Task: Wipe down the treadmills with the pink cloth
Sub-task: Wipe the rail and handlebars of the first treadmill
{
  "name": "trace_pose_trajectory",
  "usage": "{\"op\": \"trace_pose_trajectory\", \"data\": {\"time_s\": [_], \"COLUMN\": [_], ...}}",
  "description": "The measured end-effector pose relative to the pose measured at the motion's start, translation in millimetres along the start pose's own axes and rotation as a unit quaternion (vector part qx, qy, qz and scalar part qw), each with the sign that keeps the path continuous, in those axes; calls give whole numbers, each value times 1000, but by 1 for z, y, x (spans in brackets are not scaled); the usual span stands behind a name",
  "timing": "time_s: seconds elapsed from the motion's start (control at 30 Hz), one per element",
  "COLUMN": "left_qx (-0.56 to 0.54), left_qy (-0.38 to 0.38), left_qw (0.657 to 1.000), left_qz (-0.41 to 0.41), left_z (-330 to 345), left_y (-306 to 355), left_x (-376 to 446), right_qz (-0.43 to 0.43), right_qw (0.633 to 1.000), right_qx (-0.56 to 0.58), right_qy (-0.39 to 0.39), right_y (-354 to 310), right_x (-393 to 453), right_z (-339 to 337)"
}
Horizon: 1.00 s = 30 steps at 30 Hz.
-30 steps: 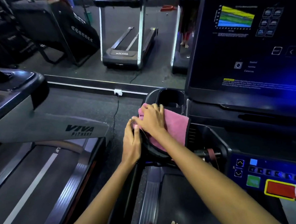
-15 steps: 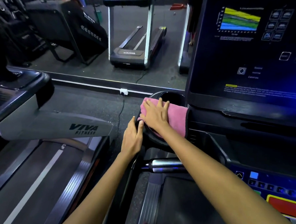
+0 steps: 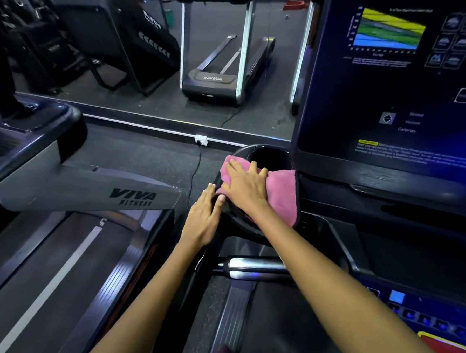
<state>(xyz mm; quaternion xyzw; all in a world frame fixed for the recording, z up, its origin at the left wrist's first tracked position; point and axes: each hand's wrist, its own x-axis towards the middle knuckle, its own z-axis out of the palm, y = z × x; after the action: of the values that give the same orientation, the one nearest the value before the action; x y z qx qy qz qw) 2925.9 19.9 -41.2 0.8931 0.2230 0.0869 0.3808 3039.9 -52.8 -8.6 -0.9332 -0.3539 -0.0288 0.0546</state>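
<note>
Pink cloth (image 3: 282,195) half hidden | right hand (image 3: 246,186) presses flat | left hand (image 3: 204,216) flat, apparently empty

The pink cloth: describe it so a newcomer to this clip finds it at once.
Start at the big lit console screen on the right; just left of its lower corner is a black cup holder. The pink cloth lies there under the right hand, the only pink thing among black and grey machines.

Dim gym light; the glowing screen (image 3: 393,85) at upper right casts blue sheen. Wide-angle bending warps the edges, and text on it blurs.
</note>
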Motion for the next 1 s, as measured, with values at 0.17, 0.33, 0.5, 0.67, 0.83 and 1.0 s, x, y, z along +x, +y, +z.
{"op": "trace_pose_trajectory", "data": {"time_s": [0.17,0.33,0.5,0.67,0.83,1.0], "left_qx": [-4,-15,-18,-71,-105,-78], "left_qy": [-4,9,7,-27,-83,-35], "left_qw": [1000,1000,1000,997,990,996], "left_qz": [-5,-3,4,2,-46,-14], "left_z": [-2,-2,-6,-3,3,10], "left_y": [3,5,10,26,25,23], "left_x": [-1,-3,24,63,79,79], "right_qz": [-2,-71,-73,-3,46,81], "right_qw": [1000,997,997,998,998,996], "right_qx": [11,7,-4,-58,-40,-18], "right_qy": [-11,-19,-18,-18,-14,-19], "right_y": [0,9,18,4,-4,5], "right_x": [-5,-25,-52,-63,-46,-41], "right_z": [-2,-1,-5,-5,-2,-9]}}
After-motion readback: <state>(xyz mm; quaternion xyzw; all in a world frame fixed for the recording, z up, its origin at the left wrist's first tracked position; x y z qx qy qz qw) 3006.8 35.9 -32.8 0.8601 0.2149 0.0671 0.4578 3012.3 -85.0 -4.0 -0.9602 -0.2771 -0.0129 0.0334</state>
